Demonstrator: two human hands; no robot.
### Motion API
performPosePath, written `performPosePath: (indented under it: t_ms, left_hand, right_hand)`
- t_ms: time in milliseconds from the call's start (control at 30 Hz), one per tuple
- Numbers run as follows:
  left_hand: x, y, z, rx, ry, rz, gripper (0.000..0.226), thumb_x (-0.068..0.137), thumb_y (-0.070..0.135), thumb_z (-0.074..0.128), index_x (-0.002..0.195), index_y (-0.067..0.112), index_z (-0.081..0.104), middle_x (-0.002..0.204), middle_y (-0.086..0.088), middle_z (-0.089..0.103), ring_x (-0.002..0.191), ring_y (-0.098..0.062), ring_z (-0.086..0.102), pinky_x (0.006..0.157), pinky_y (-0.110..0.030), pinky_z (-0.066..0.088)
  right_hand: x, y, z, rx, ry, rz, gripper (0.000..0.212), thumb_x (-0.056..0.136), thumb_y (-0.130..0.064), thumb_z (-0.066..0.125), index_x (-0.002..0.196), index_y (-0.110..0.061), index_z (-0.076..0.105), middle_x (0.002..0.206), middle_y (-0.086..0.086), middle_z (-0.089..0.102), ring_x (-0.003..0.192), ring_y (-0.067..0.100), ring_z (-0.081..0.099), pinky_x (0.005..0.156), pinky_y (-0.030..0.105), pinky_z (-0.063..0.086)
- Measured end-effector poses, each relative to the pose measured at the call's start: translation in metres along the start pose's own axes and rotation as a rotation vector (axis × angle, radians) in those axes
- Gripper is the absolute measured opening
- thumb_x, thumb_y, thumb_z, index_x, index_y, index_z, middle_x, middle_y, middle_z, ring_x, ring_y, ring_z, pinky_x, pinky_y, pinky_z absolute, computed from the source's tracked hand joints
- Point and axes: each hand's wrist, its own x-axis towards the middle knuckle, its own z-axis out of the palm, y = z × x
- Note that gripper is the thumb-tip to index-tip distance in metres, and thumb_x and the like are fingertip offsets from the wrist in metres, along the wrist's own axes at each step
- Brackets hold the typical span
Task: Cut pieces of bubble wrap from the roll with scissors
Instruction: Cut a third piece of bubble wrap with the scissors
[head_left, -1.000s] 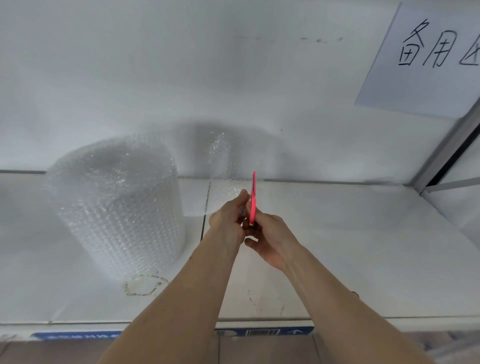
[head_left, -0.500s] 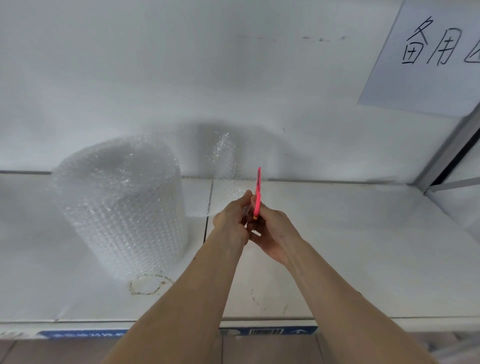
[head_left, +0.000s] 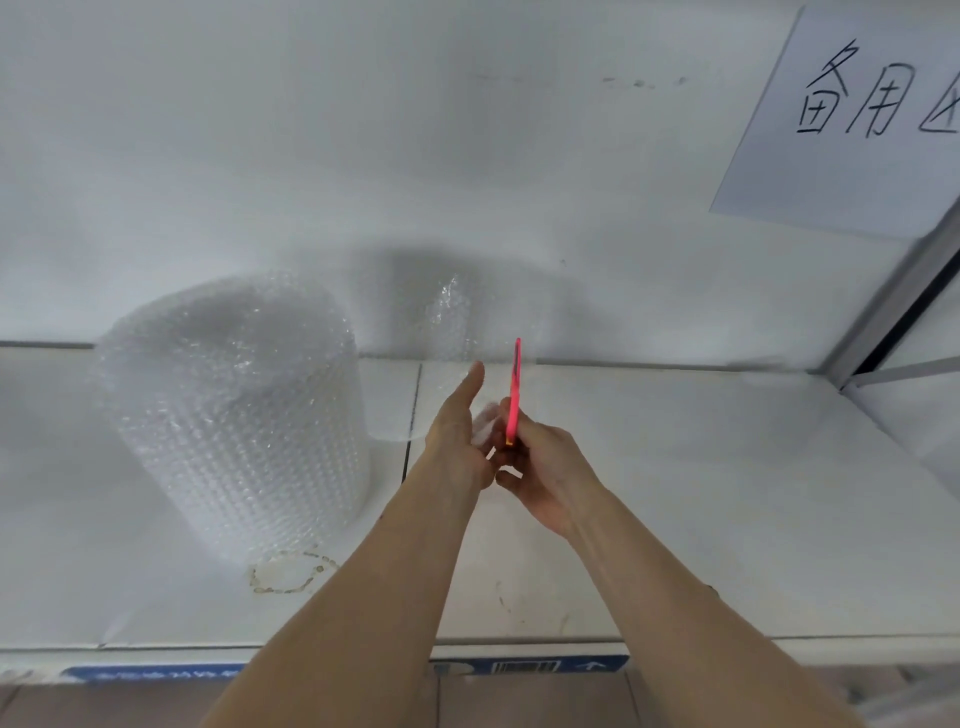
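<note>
Pink scissors (head_left: 514, 392) upright between both hands (head_left: 540, 467), roll (head_left: 234, 410) leftward.

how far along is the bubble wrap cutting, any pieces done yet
Done: no cut pieces show on the table; a sheet is pulled out from the roll and stands to its right. In hand: the right hand holds the pink scissors blades up, and the left hand pinches the sheet's edge beside them. Whether a cut has started cannot be told. Left: cutting this piece free, then further pieces.
</note>
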Motion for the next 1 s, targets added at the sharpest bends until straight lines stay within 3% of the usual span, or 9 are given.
performPosePath:
  t_ms: [67,133,300,400,500,667,833,933,1000]
  left_hand:
    - [0.002,0.002,0.001,0.003,-0.035,-0.008,0.074,0.046,0.048,0.089,0.103,0.005,0.068,0.106,0.001,0.072,0.087,-0.021,0.069,0.072,-0.035,0.052]
    - [0.006,0.004,0.003,-0.026,-0.039,-0.003,0.074,0.044,0.045,0.090,0.103,0.006,0.069,0.109,0.001,0.071,0.095,-0.022,0.069,0.090,-0.036,0.052]
    - [0.016,0.007,0.006,-0.003,-0.043,0.005,0.056,0.068,0.037,0.086,0.117,0.016,0.069,0.126,0.007,0.065,0.120,-0.013,0.059,0.083,-0.035,0.050]
    - [0.021,0.007,0.006,0.010,0.003,0.007,0.039,0.069,0.032,0.086,0.100,0.014,0.071,0.106,0.008,0.072,0.111,-0.012,0.065,0.065,-0.034,0.050]
    - [0.020,0.005,0.006,0.057,0.020,0.022,0.034,0.068,0.035,0.086,0.090,0.015,0.069,0.086,0.004,0.070,0.079,-0.016,0.069,0.053,-0.029,0.049]
    - [0.010,0.001,0.008,0.112,0.035,0.074,0.036,0.078,0.034,0.080,0.103,0.012,0.068,0.092,-0.005,0.070,0.071,-0.020,0.068,0.041,-0.024,0.048]
    - [0.004,0.003,0.007,0.127,0.039,0.094,0.025,0.080,0.031,0.079,0.083,0.010,0.065,0.067,-0.002,0.064,0.058,-0.019,0.064,0.048,-0.030,0.045]
    - [0.003,0.004,0.005,0.112,0.037,0.098,0.025,0.081,0.029,0.078,0.076,0.011,0.063,0.048,-0.001,0.059,0.043,-0.018,0.060,0.044,-0.026,0.046]
    - [0.002,0.005,0.005,0.109,0.038,0.091,0.026,0.081,0.029,0.078,0.073,0.010,0.062,0.043,0.000,0.056,0.045,-0.018,0.058,0.045,-0.027,0.046]
  right_hand:
    - [-0.002,0.002,-0.001,-0.036,-0.002,0.003,0.030,0.089,-0.036,0.069,0.070,-0.013,0.067,0.064,0.001,0.058,0.057,0.015,0.049,0.056,0.028,0.040]
    - [-0.004,0.004,-0.002,-0.052,0.000,0.001,0.029,0.088,-0.035,0.070,0.071,-0.012,0.066,0.066,0.003,0.057,0.056,0.014,0.048,0.053,0.027,0.039]
    - [-0.005,0.007,-0.004,-0.080,-0.005,-0.009,0.034,0.088,-0.036,0.070,0.065,-0.012,0.064,0.071,0.007,0.056,0.055,0.013,0.049,0.053,0.026,0.039]
    - [-0.005,0.006,-0.003,-0.080,-0.005,-0.017,0.036,0.088,-0.037,0.069,0.061,-0.014,0.064,0.068,0.006,0.056,0.055,0.013,0.049,0.054,0.027,0.039]
    - [-0.004,0.004,-0.002,-0.075,-0.006,-0.019,0.036,0.088,-0.038,0.069,0.061,-0.015,0.067,0.065,0.005,0.056,0.057,0.014,0.050,0.055,0.028,0.038]
    - [-0.003,0.000,0.000,-0.061,-0.016,-0.023,0.036,0.090,-0.038,0.066,0.060,-0.018,0.068,0.065,0.000,0.057,0.063,0.019,0.049,0.059,0.030,0.037]
    - [-0.002,0.000,0.004,-0.051,-0.015,-0.014,0.033,0.091,-0.037,0.065,0.065,-0.017,0.070,0.065,-0.001,0.056,0.059,0.016,0.048,0.057,0.028,0.038]
    - [-0.003,0.001,0.005,-0.042,-0.031,-0.010,0.035,0.091,-0.037,0.066,0.060,-0.020,0.071,0.065,0.000,0.057,0.061,0.017,0.048,0.057,0.028,0.037]
    - [-0.003,0.000,0.005,-0.037,-0.041,-0.007,0.038,0.091,-0.039,0.065,0.057,-0.021,0.069,0.064,-0.001,0.056,0.059,0.016,0.048,0.057,0.028,0.036]
